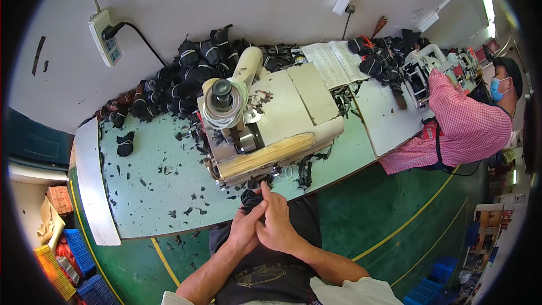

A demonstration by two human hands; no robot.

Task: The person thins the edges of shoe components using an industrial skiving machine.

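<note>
Close together at the table's front edge, my two hands meet around a small dark bundle (249, 199) of black pieces. My left hand (246, 229) is closed on the bundle's near side, its thumb pointing toward the right hand. My right hand (276, 223) presses against it from the right, its fingers pointing up along the bundle and partly hiding it. Just beyond the fingertips stands a cream bench machine (282, 99) with a yellow strip (265, 155) along its front. A coil of white cord (223, 118) sits around the round part on its top.
Tied black bundles (197, 62) are heaped along the wall, and one lone bundle (125, 144) lies on the pale green table (147, 192). Black scraps are scattered about. Open paper sheets (333, 62) lie behind the machine. On the right a person (468, 118) in a checked garment works at another machine.
</note>
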